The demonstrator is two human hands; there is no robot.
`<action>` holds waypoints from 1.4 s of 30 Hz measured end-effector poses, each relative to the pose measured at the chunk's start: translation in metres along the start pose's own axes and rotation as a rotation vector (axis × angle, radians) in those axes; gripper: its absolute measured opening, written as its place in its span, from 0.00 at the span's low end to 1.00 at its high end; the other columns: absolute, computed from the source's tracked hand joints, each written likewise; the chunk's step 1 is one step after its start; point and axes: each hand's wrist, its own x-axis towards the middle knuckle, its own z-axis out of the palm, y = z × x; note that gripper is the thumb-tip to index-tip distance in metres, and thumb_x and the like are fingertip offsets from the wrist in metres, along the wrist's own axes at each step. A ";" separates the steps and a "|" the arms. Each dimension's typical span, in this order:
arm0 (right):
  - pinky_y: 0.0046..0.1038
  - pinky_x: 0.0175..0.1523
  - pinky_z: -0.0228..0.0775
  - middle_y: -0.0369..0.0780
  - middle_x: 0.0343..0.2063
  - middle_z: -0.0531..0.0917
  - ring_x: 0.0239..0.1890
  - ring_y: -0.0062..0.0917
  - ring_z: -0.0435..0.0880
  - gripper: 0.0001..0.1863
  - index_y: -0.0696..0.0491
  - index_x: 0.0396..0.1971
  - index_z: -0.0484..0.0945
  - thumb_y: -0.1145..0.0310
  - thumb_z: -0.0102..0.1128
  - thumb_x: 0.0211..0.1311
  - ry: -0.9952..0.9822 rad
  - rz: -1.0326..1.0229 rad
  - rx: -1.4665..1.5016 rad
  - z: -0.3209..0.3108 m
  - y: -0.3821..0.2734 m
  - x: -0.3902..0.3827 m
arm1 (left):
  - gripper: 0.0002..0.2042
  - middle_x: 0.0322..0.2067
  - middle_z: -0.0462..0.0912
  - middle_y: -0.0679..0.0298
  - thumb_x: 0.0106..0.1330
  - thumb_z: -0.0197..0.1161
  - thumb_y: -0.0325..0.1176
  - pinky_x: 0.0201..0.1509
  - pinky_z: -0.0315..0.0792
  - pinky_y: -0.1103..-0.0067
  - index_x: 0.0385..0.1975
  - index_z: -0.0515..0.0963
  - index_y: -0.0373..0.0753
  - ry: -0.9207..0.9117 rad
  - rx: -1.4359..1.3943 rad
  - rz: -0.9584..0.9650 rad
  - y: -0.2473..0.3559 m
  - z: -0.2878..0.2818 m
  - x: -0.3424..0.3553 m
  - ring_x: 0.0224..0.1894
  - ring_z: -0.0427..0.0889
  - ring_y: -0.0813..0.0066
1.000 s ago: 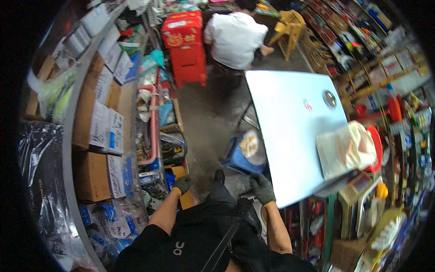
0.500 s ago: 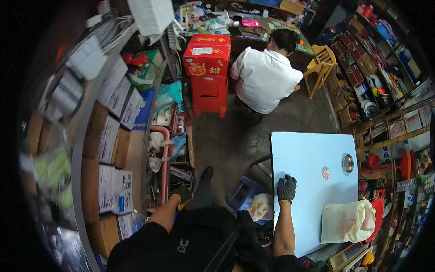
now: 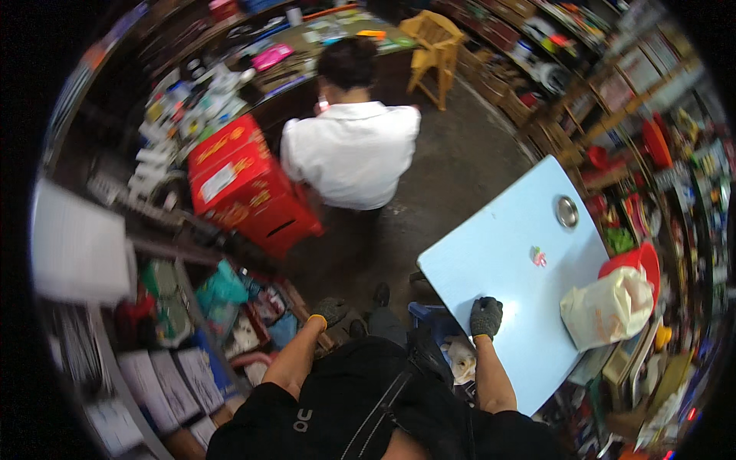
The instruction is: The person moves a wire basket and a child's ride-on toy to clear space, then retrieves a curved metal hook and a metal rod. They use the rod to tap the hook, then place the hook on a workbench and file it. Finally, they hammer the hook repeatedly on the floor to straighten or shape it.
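In the head view, the person's two hands are well apart, each in a dark grey knitted glove with a yellow cuff. The right hand (image 3: 486, 316) lies on the light-blue tabletop (image 3: 498, 238), just inside its left edge, with its fingers curled under; whether they clasp anything cannot be told. The left hand (image 3: 332, 310) hangs low beside the body, near the crowded low shelf on the left; its fingers are blurred, so its grip cannot be told either.

The table stands ahead and to the right, turned so that one corner points left. Toward its far corner sits a round steel dish (image 3: 566, 211), and a small pink-and-white packet (image 3: 539, 257) lies nearer the middle. At the right edge a cream plastic bag (image 3: 609, 310) stands upright in front of a red plastic basin (image 3: 648, 264). Partly beneath the table, beside the right forearm, are a blue plastic stool (image 3: 429, 313) and a white-and-tan shape too hidden to identify.

Farther off, a person in a white shirt (image 3: 356, 153) sits with their back to the camera, before a cluttered desk (image 3: 307, 69). A red carton (image 3: 230, 176) is just to the left of that person, and a yellow wooden chair (image 3: 432, 50) stands to the right. White-sided boxes (image 3: 153, 387) fill the lower left, with a teal plastic bag (image 3: 222, 290) behind them.
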 end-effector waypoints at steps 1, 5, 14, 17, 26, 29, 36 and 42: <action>0.45 0.48 0.73 0.45 0.36 0.81 0.42 0.45 0.81 0.08 0.50 0.30 0.82 0.62 0.68 0.56 0.020 0.019 -0.020 0.002 -0.003 0.004 | 0.20 0.54 0.81 0.50 0.66 0.57 0.47 0.61 0.72 0.61 0.49 0.84 0.42 0.013 -0.096 -0.078 0.017 -0.015 0.018 0.57 0.78 0.47; 0.44 0.46 0.73 0.43 0.34 0.82 0.39 0.44 0.80 0.07 0.49 0.28 0.81 0.62 0.68 0.55 0.087 0.036 0.003 0.006 -0.013 0.017 | 0.22 0.53 0.82 0.48 0.67 0.57 0.49 0.62 0.72 0.61 0.49 0.83 0.38 -0.103 -0.107 0.001 0.065 -0.077 0.077 0.56 0.79 0.47; 0.44 0.45 0.74 0.44 0.32 0.82 0.38 0.42 0.82 0.07 0.50 0.27 0.82 0.65 0.71 0.53 0.167 0.239 0.063 -0.002 -0.032 0.045 | 0.22 0.51 0.83 0.49 0.65 0.56 0.48 0.62 0.72 0.62 0.49 0.83 0.40 -0.285 0.193 0.174 0.166 -0.156 0.217 0.56 0.80 0.47; 0.44 0.46 0.74 0.43 0.32 0.83 0.39 0.42 0.82 0.07 0.50 0.28 0.82 0.66 0.71 0.52 0.187 0.340 0.061 0.001 -0.037 0.052 | 0.22 0.51 0.83 0.49 0.64 0.55 0.48 0.62 0.72 0.62 0.49 0.84 0.40 -0.353 0.281 0.305 0.191 -0.159 0.275 0.56 0.80 0.47; 0.44 0.50 0.74 0.46 0.38 0.83 0.43 0.45 0.81 0.10 0.53 0.36 0.83 0.65 0.70 0.56 0.236 0.864 0.035 0.025 -0.067 0.076 | 0.24 0.52 0.82 0.42 0.70 0.50 0.46 0.62 0.70 0.63 0.52 0.81 0.34 -0.735 0.607 0.506 0.290 -0.174 0.445 0.58 0.78 0.45; 0.43 0.51 0.75 0.46 0.38 0.83 0.44 0.44 0.81 0.11 0.54 0.37 0.83 0.65 0.70 0.56 0.275 0.963 0.177 0.029 -0.086 0.080 | 0.29 0.55 0.79 0.42 0.73 0.45 0.54 0.65 0.67 0.64 0.57 0.78 0.34 -0.611 0.419 0.526 0.297 -0.171 0.480 0.61 0.75 0.44; 0.44 0.56 0.73 0.48 0.43 0.81 0.48 0.45 0.81 0.16 0.53 0.43 0.82 0.62 0.69 0.57 0.195 1.085 0.197 0.033 -0.115 0.083 | 0.25 0.61 0.78 0.53 0.73 0.49 0.51 0.65 0.68 0.67 0.59 0.78 0.39 -0.692 0.900 0.880 0.249 -0.181 0.572 0.63 0.76 0.54; 0.44 0.54 0.73 0.46 0.42 0.83 0.49 0.44 0.81 0.13 0.49 0.39 0.85 0.60 0.67 0.56 0.268 1.215 0.184 0.027 -0.116 0.085 | 0.31 0.65 0.73 0.49 0.67 0.56 0.57 0.67 0.66 0.64 0.63 0.75 0.42 -0.443 1.074 0.662 0.253 -0.219 0.593 0.64 0.73 0.50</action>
